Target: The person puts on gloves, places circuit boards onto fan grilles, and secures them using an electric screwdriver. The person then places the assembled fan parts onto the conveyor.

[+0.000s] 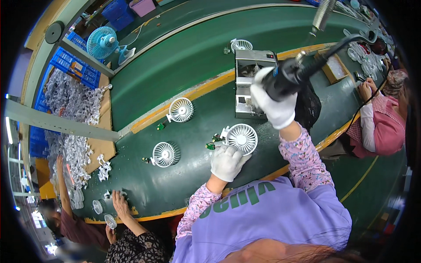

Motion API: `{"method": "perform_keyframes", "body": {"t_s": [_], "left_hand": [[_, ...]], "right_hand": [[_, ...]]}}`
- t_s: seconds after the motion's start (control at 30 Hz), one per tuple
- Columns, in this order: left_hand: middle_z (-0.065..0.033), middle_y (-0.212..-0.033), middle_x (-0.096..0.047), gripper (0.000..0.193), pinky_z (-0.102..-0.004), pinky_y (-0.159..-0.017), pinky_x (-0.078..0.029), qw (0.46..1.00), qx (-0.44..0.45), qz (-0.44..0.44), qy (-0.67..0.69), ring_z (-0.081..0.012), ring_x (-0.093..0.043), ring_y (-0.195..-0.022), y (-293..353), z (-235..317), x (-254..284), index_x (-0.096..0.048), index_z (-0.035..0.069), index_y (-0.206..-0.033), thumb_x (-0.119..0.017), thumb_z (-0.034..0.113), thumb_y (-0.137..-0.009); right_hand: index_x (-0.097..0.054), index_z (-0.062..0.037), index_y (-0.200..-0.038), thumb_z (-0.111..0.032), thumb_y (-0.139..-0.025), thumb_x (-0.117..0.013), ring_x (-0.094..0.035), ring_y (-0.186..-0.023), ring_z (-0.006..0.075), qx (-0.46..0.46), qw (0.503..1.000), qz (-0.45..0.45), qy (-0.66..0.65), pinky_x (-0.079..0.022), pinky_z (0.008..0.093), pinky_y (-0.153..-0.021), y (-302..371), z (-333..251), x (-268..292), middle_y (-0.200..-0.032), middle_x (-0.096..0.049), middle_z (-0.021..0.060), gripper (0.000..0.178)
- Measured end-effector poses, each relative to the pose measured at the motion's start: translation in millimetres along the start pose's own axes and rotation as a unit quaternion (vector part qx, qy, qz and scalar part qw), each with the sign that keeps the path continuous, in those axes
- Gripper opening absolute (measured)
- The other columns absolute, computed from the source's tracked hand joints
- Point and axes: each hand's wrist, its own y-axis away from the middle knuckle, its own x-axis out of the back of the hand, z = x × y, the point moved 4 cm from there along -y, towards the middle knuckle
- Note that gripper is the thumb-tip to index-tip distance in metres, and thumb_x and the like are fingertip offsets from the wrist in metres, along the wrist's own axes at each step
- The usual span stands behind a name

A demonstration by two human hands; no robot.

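Gloved, the left hand (226, 162) is steadying a white fan grille (241, 138) on the green desk (184, 65), fingers seemingly resting against its rim; the right hand (274, 103) is gripping a black power screwdriver (291, 74), needing lowering onto the grille.

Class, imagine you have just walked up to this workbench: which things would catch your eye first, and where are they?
First, the white-gloved right hand, raised above the dark green bench and gripping a black corded power tool. Just below it, the white-gloved left hand rests against a round white plastic fan grille at the bench's near edge. Two more white fan grilles lie to the left, and a turquoise desk fan stands far left.
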Motion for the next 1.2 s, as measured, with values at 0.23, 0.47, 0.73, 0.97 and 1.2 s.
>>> {"method": "perform_keyframes", "body": {"t_s": [0.23, 0.47, 0.73, 0.97, 1.2], "left_hand": [[-0.0037, -0.066, -0.051, 0.020, -0.0363, -0.056, -0.040, 1.000, -0.011, 0.018, -0.001, -0.0224, -0.052, -0.061, -3, 3, 1, -0.059, 0.012, -0.065, -0.074, 0.026, -0.063], [-0.0051, -0.067, -0.052, 0.020, -0.0368, -0.057, -0.041, 1.000, 0.004, 0.015, 0.012, -0.0247, -0.052, -0.062, -4, 2, 1, -0.061, 0.011, -0.066, -0.075, 0.024, -0.063], [-0.0060, -0.065, -0.051, 0.021, -0.0381, -0.053, -0.040, 0.999, -0.019, 0.030, 0.034, -0.0252, -0.052, -0.060, -4, -1, -2, -0.062, 0.010, -0.070, -0.071, 0.029, -0.068], [-0.0071, -0.068, -0.053, 0.023, -0.0379, -0.055, -0.042, 0.999, -0.011, 0.019, 0.029, -0.0261, -0.054, -0.062, -6, -1, 0, -0.063, 0.009, -0.072, -0.069, 0.030, -0.070], [-0.0071, -0.068, -0.053, 0.023, -0.0378, -0.057, -0.043, 0.999, 0.002, 0.013, 0.042, -0.0259, -0.055, -0.065, -7, -2, 1, -0.063, 0.009, -0.074, -0.069, 0.031, -0.071]], "right_hand": [[-0.056, -0.0005, -0.086, 0.007, -0.073, -0.064, -0.052, -0.052, 0.0069, 0.017, 0.999, -0.002, 0.048, -0.039, 0.0211, -0.046, 3, 22, 12, -0.066, -0.056, 0.0010, 0.017], [-0.056, -0.0006, -0.092, 0.006, -0.071, -0.066, -0.057, -0.064, 0.0067, -0.075, 0.992, -0.050, -0.091, -0.046, 0.0207, -0.057, 26, -6, 5, -0.072, -0.058, 0.0002, 0.024], [-0.050, -0.0012, -0.096, 0.011, -0.069, -0.057, -0.054, -0.062, 0.0089, -0.064, 0.986, -0.152, 0.005, -0.047, 0.0245, -0.058, 57, -1, -27, -0.075, -0.054, 0.0038, 0.030], [-0.052, -0.0022, -0.089, 0.009, -0.067, -0.063, -0.055, -0.071, 0.0099, -0.100, 0.975, -0.197, 0.004, -0.048, 0.0270, -0.065, 59, 23, -33, -0.076, -0.053, 0.0035, 0.027], [-0.054, -0.0033, -0.088, 0.006, -0.066, -0.063, -0.054, -0.076, 0.0123, -0.174, 0.943, -0.275, -0.067, -0.046, 0.0265, -0.070, 56, 16, -33, -0.083, -0.055, 0.0041, 0.026]]}}
